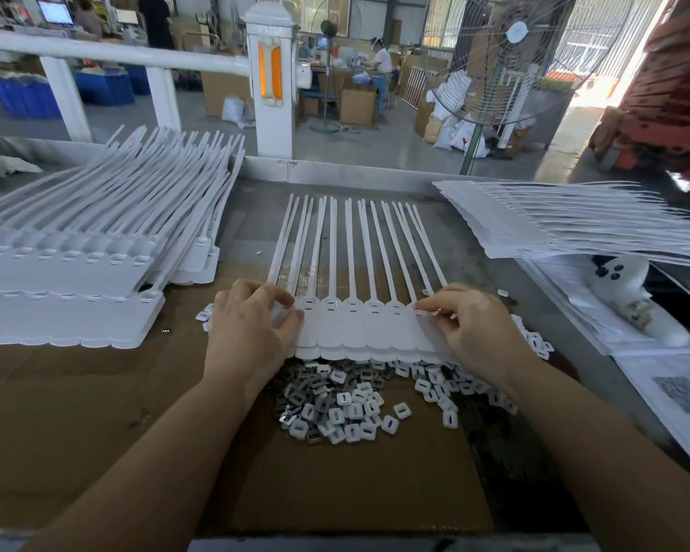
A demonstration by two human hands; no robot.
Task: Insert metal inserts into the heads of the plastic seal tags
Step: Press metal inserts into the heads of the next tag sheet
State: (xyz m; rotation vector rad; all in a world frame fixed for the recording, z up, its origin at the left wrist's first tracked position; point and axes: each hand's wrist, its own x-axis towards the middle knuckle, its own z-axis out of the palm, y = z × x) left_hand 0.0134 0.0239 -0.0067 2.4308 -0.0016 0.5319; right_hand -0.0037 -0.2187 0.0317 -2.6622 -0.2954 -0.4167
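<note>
Cardboard-covered bench (96, 392): strip of seal tags (369, 328) lies crosswise, tails pointing away.
Left hand (252, 328) grips its left end; right hand (471, 324) seemingly pinches the rightmost head; metal inserts (335, 400) heaped just nearside.

Daylit scene, fairly bright overall. Strong light enters from the open doorway (598, 89) at upper right, blown out to white glare there and on the floor just below. Windows (447, 17) at the back add softer light. The cardboard sheet (96, 412) on the worktable sits evenly lit with soft, faint shadows under the forearms. White seal tag strips (351, 328) are near clipping, fine detail washed out. Wide-angle distortion bends the white railing (108, 55) and the frame edges. Background is slightly soft; corners smear.
</note>
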